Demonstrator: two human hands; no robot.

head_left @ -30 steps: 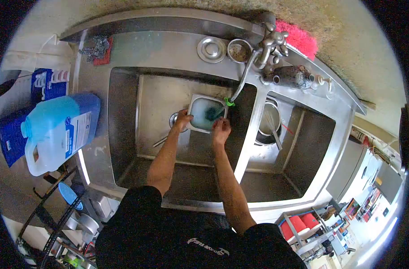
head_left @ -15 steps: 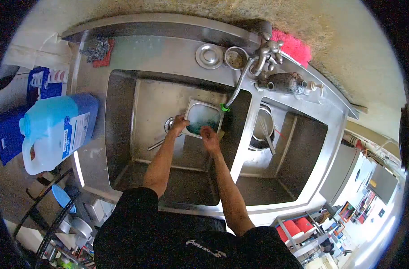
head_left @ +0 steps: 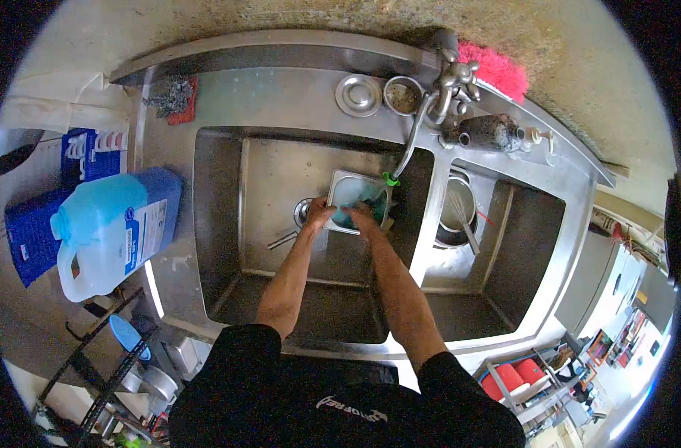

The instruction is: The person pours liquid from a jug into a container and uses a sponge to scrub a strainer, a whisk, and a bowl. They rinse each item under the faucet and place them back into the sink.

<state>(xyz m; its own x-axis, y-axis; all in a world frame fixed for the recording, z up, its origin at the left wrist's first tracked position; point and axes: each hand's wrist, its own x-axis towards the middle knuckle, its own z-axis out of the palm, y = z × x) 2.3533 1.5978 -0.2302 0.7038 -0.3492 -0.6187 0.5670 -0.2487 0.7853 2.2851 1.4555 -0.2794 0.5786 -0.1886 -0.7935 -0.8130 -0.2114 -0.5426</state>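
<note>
A square metal pan [head_left: 370, 178] sits tilted in the left basin, with bluish-green liquid and pale foam inside. My left hand [head_left: 322, 214] is closed on the pan's left rim. Over the pan's near edge reaches my right hand [head_left: 363, 216], its fingers curled down inside; what they hold, if anything, is hidden by the hand and the liquid. Right above the pan's far right corner hangs the green tip [head_left: 390, 179] of the faucet spout. A small yellowish piece [head_left: 387, 223] shows beside the pan's right side.
The left basin has a drain [head_left: 303, 212] and a lever handle [head_left: 282, 240]. In the right basin lie a round pot [head_left: 457, 200] and a whisk [head_left: 470, 239]. A large blue-liquid jug [head_left: 105, 231] stands left; faucet [head_left: 457, 78], bottle [head_left: 493, 133] and pink brush [head_left: 497, 71] line the back.
The whole view has shifted, so things appear farther right. My right hand has moved deeper into the pan, away from its near rim. My left hand keeps its hold on the rim.
</note>
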